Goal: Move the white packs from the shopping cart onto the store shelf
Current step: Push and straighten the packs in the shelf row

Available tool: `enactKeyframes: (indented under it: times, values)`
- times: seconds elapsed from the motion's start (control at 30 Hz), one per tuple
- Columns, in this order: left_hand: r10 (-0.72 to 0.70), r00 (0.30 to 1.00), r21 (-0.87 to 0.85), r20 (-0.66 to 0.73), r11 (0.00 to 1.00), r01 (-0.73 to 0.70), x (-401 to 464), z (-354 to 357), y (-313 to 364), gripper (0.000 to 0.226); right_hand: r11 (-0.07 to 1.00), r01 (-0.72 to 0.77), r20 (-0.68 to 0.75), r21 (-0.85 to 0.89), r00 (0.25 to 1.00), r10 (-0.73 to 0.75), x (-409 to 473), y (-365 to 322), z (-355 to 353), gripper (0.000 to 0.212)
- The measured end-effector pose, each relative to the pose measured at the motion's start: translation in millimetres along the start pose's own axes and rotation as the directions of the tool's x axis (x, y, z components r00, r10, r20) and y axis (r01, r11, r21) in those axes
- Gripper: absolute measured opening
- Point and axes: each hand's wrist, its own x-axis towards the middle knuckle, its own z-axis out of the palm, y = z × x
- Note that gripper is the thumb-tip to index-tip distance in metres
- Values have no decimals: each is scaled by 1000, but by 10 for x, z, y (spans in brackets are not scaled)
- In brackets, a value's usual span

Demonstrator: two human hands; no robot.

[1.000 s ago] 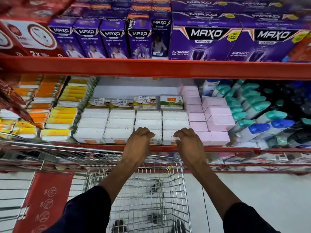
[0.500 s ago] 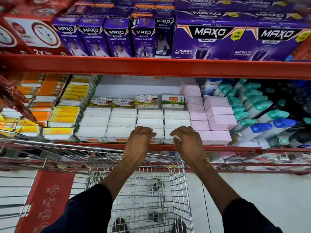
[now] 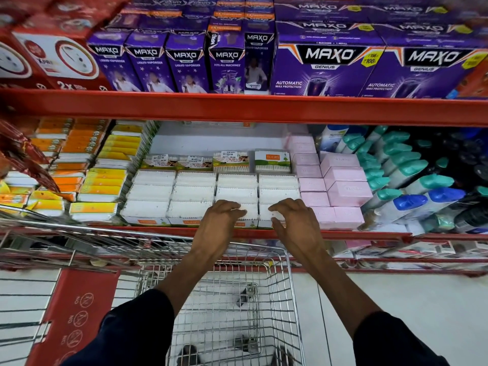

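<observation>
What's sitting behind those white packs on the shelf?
Behind the white packs stands a row of cotton-bud boxes with price stickers, then the pale back wall. The left hand and right hand cover part of the front packs.

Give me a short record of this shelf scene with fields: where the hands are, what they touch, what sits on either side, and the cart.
left hand: left hand, fingers curled on the front row of white rectangular packs
right hand: right hand, fingers spread on the same front row
holding: neither hand visibly lifts a pack
shelf: red metal shelf, white packs in four columns
right neighbours: pale pink boxes
left neighbours: yellow and orange packs
cart: silver wire shopping cart below the hands; no white packs visible in it
</observation>
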Motion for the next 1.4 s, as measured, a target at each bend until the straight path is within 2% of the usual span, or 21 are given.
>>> enactKeyframes:
  times: [0.07,0.2,0.27,0.4,0.73,0.87,0.97,1.17,1.27,1.4]
  values:
    - [-9,1000,-25,-8,1000,9,7,-33,-4,38,1000,1,-26,8,1000,-1,19,6,0,30]
    - [11,998,30,56,999,-13,101,-51,-46,49,999,3,-9,34,1000,-3,78,-43,-2,35]
    - [1,997,37,73,999,-4,129,-73,-54,46,999,17,-12,28,1000,-17,85,-93,1,31]
    - [-9,1000,39,25,999,8,60,-146,-89,26,997,69,-55,-17,996,-70,55,-233,21,23]
    - [67,997,-35,29,997,-66,-46,-189,-161,31,996,85,-40,2,996,-85,83,-320,113,21]
    - [-49,994,-52,-97,998,44,-236,-364,-367,23,992,110,-55,62,993,-107,111,-490,161,24]
    - [-136,978,27,-157,990,142,-387,-496,-682,25,981,179,-37,73,984,-177,172,-764,278,26]
    - [-288,942,160,-172,935,316,-543,-668,-1109,31,964,264,28,32,964,-265,339,-1263,560,36]
    - [-282,947,187,-150,933,308,-565,-692,-1223,35,965,258,52,43,964,-260,414,-1414,646,32]
    - [-255,954,141,-155,951,277,-552,-742,-1256,38,987,150,97,61,983,-156,487,-1506,709,20]
